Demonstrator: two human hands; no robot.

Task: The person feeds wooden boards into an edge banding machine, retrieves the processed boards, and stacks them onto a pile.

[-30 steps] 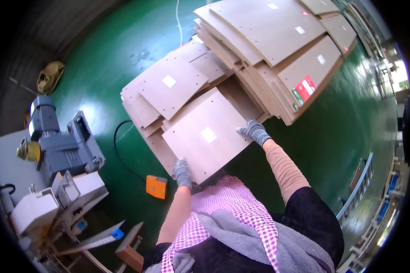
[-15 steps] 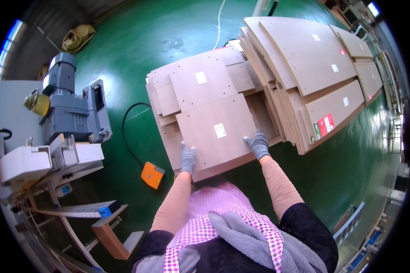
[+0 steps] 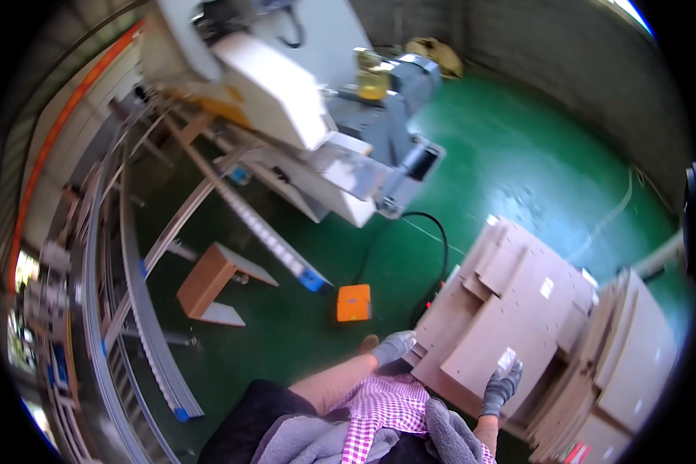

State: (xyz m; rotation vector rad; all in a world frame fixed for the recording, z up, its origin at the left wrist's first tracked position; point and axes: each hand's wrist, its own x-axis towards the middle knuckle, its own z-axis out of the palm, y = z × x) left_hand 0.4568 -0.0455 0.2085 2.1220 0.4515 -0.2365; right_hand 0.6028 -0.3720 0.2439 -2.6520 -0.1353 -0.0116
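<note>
Wood-coloured flat panels lie stacked in front of me to the right, with a large top panel (image 3: 479,340) bearing a white label (image 3: 507,358). My right hand (image 3: 501,389), in a grey glove, rests on this panel just below the label, fingers spread. My left hand (image 3: 394,348), gloved alike, is at the near left corner of the stack, its fingers stretched out toward the panel edges. Whether its fingertips touch the stack I cannot tell. Neither hand visibly holds anything.
A second panel stack (image 3: 634,348) stands at the right. An orange foot-pedal box (image 3: 354,302) with a black cable lies on the green floor. Ahead to the left is a machine with a grey motor (image 3: 371,116); roller rails (image 3: 263,220) and a brown angled stand (image 3: 209,282) extend left.
My view has swung left, so the stacks now appear lower right. The left hand has left the top panel's near edge for the stack's corner; the right hand now lies on the panel.
</note>
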